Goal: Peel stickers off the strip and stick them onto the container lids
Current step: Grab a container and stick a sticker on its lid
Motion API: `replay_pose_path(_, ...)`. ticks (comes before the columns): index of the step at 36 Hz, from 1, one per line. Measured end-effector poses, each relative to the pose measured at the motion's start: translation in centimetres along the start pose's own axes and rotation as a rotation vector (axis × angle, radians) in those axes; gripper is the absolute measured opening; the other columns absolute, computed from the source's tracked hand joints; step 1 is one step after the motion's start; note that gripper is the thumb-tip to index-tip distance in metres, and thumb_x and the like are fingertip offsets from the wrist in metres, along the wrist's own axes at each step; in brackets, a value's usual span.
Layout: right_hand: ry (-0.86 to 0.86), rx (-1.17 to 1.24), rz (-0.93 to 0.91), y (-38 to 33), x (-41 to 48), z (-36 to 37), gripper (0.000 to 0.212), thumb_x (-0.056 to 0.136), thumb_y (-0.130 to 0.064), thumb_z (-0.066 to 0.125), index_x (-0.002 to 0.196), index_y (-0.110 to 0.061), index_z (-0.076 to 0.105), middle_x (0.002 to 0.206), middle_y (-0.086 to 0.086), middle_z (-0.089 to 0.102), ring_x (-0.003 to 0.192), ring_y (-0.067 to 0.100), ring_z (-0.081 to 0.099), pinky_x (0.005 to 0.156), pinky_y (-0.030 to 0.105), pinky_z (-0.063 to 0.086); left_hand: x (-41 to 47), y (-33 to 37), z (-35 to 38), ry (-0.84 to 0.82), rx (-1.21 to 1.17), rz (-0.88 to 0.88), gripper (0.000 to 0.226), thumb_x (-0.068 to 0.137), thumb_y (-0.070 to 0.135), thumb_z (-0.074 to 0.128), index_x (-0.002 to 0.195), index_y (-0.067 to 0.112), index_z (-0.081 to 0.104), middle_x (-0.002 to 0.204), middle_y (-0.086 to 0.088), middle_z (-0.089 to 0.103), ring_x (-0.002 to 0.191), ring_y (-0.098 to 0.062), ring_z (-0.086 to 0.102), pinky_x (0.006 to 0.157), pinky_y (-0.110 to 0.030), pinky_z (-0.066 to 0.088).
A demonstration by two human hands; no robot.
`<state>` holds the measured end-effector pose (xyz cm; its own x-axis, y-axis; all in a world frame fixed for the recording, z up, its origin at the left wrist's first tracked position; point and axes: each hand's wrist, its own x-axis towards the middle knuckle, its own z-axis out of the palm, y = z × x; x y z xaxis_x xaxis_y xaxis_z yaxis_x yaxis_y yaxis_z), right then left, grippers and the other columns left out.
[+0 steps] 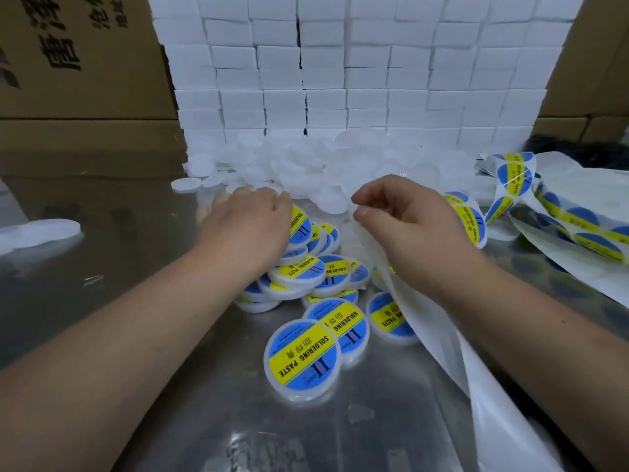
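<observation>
Pinching translucent white backing strip [442,342] in right hand [408,226]; left hand [248,216] over plain white round lids [306,165], grip unclear; risk of trailing strip dislodging blue-and-yellow labelled lids [303,359].

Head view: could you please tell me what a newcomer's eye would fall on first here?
The blue-and-yellow labelled lids piled in the middle stand out first. Behind them a wall of white boxes rises over a heap of plain white lids. The right hand pinches a white backing strip, the left hand reaches onto the lids, and a sticker strip lies at right.
</observation>
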<state>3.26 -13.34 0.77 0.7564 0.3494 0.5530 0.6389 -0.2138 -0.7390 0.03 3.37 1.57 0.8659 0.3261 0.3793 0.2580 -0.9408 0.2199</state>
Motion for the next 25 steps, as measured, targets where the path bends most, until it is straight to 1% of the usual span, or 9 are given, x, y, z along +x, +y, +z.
replay_pose_path(5, -0.036, 0.034, -0.079, -0.4, -0.1, -0.1, 0.049, 0.076, 0.009, 0.045, 0.083, -0.039, 0.052, 0.080, -0.019, 0.059, 0.069, -0.008, 0.051, 0.065, 0.007, 0.035, 0.3, -0.2, 0.2, 0.090, -0.042, -0.073, 0.056, 0.095, 0.046, 0.022, 0.143, 0.018, 0.024, 0.137, -0.009, 0.045, 0.130, -0.028, 0.030, 0.110, -0.047, 0.009)
replay_pose_path(8, -0.024, 0.037, -0.117, -0.7, -0.2, -0.2, 0.051, 0.076, 0.009, 0.047, 0.090, -0.040, 0.051, 0.073, -0.032, 0.053, 0.067, -0.009, 0.051, 0.064, 0.005, 0.036, -0.3, 0.2, -0.5, 0.246, -0.280, 0.142, 0.044, 0.096, 0.040, 0.031, 0.134, 0.021, 0.043, 0.108, 0.004, 0.062, 0.115, -0.016, 0.042, 0.108, -0.034, 0.017)
replay_pose_path(10, -0.017, 0.087, -0.147, -0.9, -0.3, -0.3, 0.046, 0.074, 0.003, 0.050, 0.092, -0.039, 0.050, 0.076, -0.031, 0.053, 0.059, 0.001, 0.048, 0.058, 0.009, 0.035, -1.4, 1.1, -1.0, 0.129, -0.595, 0.215, 0.036, 0.097, 0.037, 0.035, 0.128, 0.026, 0.049, 0.088, 0.013, 0.065, 0.093, -0.007, 0.050, 0.087, -0.013, 0.031)
replay_pose_path(13, -0.061, 0.208, -0.141, -1.6, -0.7, 0.0, 0.040, 0.070, -0.006, 0.047, 0.096, -0.036, 0.050, 0.091, 0.015, 0.059, 0.073, 0.038, 0.053, 0.063, 0.040, 0.044, -2.2, 1.9, -1.0, -0.122, -0.880, 0.222, 0.036, 0.096, 0.036, 0.037, 0.131, 0.032, 0.048, 0.112, 0.014, 0.061, 0.098, 0.005, 0.050, 0.076, 0.000, 0.033)
replay_pose_path(15, -0.087, 0.267, -0.137, -1.9, -0.8, 0.2, 0.039, 0.070, -0.006, 0.048, 0.096, -0.035, 0.050, 0.097, 0.034, 0.052, 0.071, 0.044, 0.051, 0.061, 0.049, 0.045, -2.4, 2.2, -1.0, -0.177, -0.941, 0.237, 0.034, 0.095, 0.030, 0.043, 0.128, 0.034, 0.050, 0.118, 0.008, 0.059, 0.095, 0.007, 0.052, 0.074, 0.001, 0.035)
replay_pose_path(18, -0.103, 0.277, -0.144, -1.9, -0.8, 0.3, 0.039, 0.070, -0.004, 0.049, 0.096, -0.033, 0.049, 0.103, 0.026, 0.055, 0.076, 0.045, 0.053, 0.064, 0.048, 0.046, -2.5, 2.3, -1.5, -0.161, -1.076, 0.226, 0.030, 0.093, 0.019, 0.049, 0.120, 0.027, 0.059, 0.108, -0.001, 0.066, 0.095, 0.001, 0.059, 0.083, -0.007, 0.041)
replay_pose_path(20, -0.125, 0.325, -0.146, -1.6, -0.7, 0.4, 0.042, 0.070, 0.002, 0.048, 0.097, -0.030, 0.047, 0.104, -0.003, 0.058, 0.075, 0.023, 0.061, 0.066, 0.036, 0.046, -2.3, 2.3, -1.8, -0.190, -1.210, 0.205, 0.029, 0.092, 0.019, 0.051, 0.120, 0.015, 0.060, 0.118, -0.002, 0.063, 0.113, -0.010, 0.056, 0.103, -0.029, 0.039)
replay_pose_path(22, -0.150, 0.368, -0.145, -1.5, -0.7, 0.3, 0.045, 0.069, 0.004, 0.049, 0.099, -0.029, 0.045, 0.104, -0.017, 0.054, 0.073, 0.003, 0.060, 0.067, 0.026, 0.045, -2.3, 2.3, -2.0, -0.248, -1.354, 0.183, 0.042, 0.086, 0.026, 0.052, 0.122, 0.005, 0.057, 0.122, -0.013, 0.061, 0.118, -0.024, 0.054, 0.106, -0.044, 0.036)
replay_pose_path(25, -0.201, 0.374, -0.156, -1.5, -0.8, 0.3, 0.051, 0.068, 0.003, 0.051, 0.105, -0.032, 0.043, 0.113, -0.017, 0.050, 0.069, 0.005, 0.060, 0.066, 0.028, 0.046, -2.4, 2.3, -2.3, -0.321, -1.516, 0.159, 0.059, 0.077, 0.031, 0.049, 0.125, -0.003, 0.051, 0.129, -0.021, 0.053, 0.119, -0.032, 0.051, 0.106, -0.044, 0.035)
